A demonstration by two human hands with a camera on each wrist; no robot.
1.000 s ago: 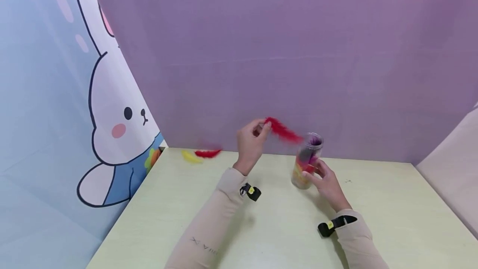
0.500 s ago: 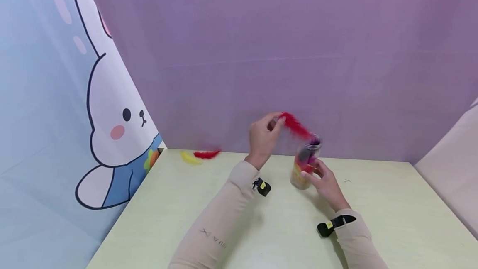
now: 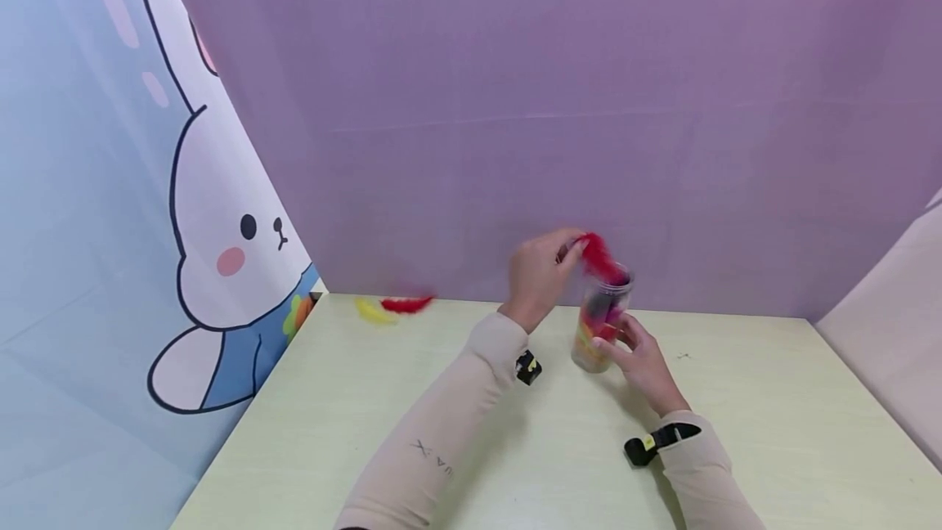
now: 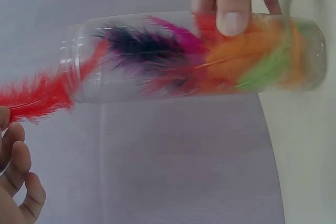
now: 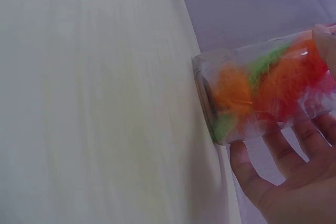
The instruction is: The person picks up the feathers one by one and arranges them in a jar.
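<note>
A red feather (image 3: 599,256) is pinched at one end by my left hand (image 3: 540,272), above the jar on its left side. In the left wrist view the feather's (image 4: 39,98) far tip passes into the jar's mouth. My right hand (image 3: 643,362) grips the clear jar (image 3: 589,358) around its side, thumb across the front. The jar is tilted a little and its mouth has no lid on it. Orange (image 4: 231,59), green, magenta, red and dark purple feathers fill much of it, seen through the wall.
A yellow feather (image 3: 374,311) and another red feather (image 3: 407,304) lie at the table's back left. The pale table (image 3: 773,399) ends at a purple cloth backdrop (image 3: 515,105). A rabbit-print cloth (image 3: 221,227) hangs at the left.
My left hand has carried the red feather rightward to the jar, and its tip has entered the mouth. The right hand and jar have hardly moved.
</note>
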